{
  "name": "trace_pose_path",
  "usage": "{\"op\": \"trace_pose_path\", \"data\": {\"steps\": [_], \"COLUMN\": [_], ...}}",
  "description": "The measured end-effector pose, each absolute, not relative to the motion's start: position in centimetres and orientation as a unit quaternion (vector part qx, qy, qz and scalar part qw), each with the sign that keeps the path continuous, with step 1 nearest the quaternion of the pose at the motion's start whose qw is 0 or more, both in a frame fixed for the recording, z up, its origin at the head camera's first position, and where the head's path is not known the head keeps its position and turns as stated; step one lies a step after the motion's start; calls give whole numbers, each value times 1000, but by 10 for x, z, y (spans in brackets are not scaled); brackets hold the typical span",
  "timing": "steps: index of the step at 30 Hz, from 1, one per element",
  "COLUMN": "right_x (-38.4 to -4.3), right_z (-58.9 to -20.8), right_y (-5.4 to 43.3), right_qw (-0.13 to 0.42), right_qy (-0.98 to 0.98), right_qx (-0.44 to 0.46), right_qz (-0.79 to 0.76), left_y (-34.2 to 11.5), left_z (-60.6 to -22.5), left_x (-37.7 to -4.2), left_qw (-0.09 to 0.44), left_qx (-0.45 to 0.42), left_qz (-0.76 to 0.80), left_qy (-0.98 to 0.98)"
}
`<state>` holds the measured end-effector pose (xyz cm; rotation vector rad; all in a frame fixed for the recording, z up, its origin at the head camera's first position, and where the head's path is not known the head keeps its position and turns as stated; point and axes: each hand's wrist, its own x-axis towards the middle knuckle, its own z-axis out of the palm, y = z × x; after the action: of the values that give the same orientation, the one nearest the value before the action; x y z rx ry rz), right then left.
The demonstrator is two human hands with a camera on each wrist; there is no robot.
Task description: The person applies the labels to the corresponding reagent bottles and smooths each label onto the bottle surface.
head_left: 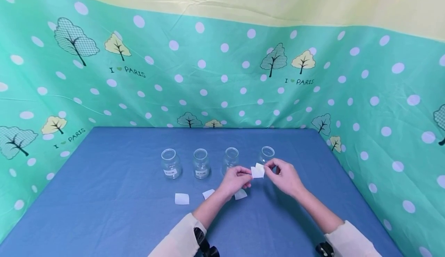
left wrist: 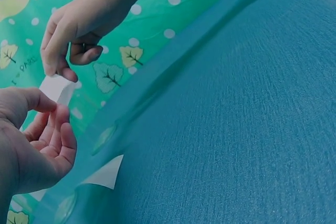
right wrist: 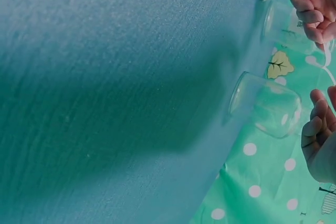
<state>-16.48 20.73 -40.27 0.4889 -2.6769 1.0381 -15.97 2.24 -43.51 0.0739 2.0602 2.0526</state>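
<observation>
Between the two hands is a small white sticker label (head_left: 257, 172), with a piece at its top right lifting away in the head view. My left hand (head_left: 236, 180) pinches its left side between thumb and finger. On the other side, the fingertips of my right hand (head_left: 284, 175) pinch the lifted piece. The right wrist view shows the white strip (right wrist: 328, 59) bent and curling between the hands. Behind the right hand stands a clear glass jar (head_left: 267, 153), partly covered by it. Another glass jar (head_left: 231, 156) is behind the left hand, its lower part partly hidden.
Two more glass jars (head_left: 170, 160) with printed white labels (head_left: 201, 173) stand upright to the left in the same row. White paper pieces (head_left: 182, 198) lie in front of the jars on the blue tablecloth (head_left: 114, 195). A green patterned curtain (head_left: 222, 63) hangs behind the table.
</observation>
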Motion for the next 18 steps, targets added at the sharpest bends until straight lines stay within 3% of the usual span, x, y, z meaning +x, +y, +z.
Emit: {"op": "trace_pose_path", "data": {"steps": [12, 18], "right_x": [-167, -168], "right_z": [-400, -399], "right_y": [214, 220], "right_qw": [127, 143], "right_qy": [-915, -910], "right_qx": [99, 78], "right_qz": [369, 381], "left_y": [22, 24], "left_z": [-419, -434], "left_x": [-151, -157], "left_qw": [122, 125], "left_qx": [11, 9], "left_qz": [705, 709], "left_qy": [699, 694]}}
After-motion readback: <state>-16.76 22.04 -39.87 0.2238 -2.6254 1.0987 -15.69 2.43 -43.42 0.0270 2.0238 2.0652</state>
